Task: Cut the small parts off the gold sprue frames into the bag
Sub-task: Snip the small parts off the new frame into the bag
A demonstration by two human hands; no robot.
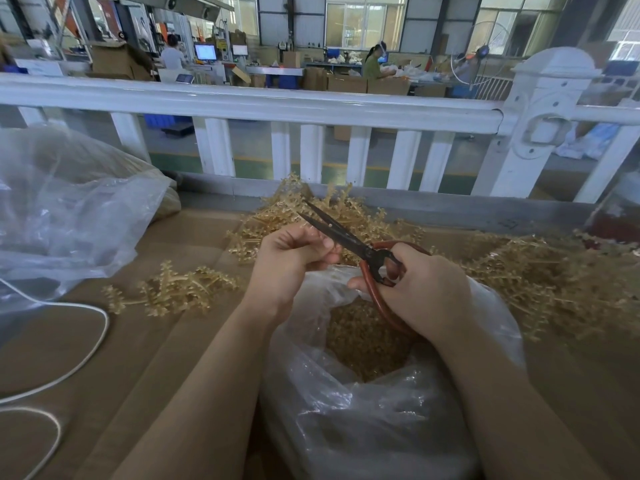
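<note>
- The right hand [419,292] is gripping the red looped handles of the scissors [349,239], fingers curled through and round them; the dark blades are standing slightly parted and pointing far-left, their pivot just above the bag mouth.
- The left hand [294,258] is curling its fingers at the blades, apparently pinching a small piece of sprue; the piece itself is too hidden and pale to confirm, so the grasp is judged, not certain.
- Both hands are working directly over the open clear plastic bag [374,393], evidently so that severed parts are dropping straight in; a heap of small gold parts [363,341] is already lying inside.
- Gold sprue frames are lying in three places: a pile [311,209] just beyond the hands, a larger pile [547,278] to the right, and one loose frame [176,289] to the left, all on the cardboard-covered table [166,358].
- Whether these frames are cut or uncut cannot be told; judged by the quantity, the task is well under way but unfinished.
- A second clear bag [69,209] is lying far-left; a white cable [86,341] is looping near-left.
- A white railing [242,105] is bounding the far edge.
</note>
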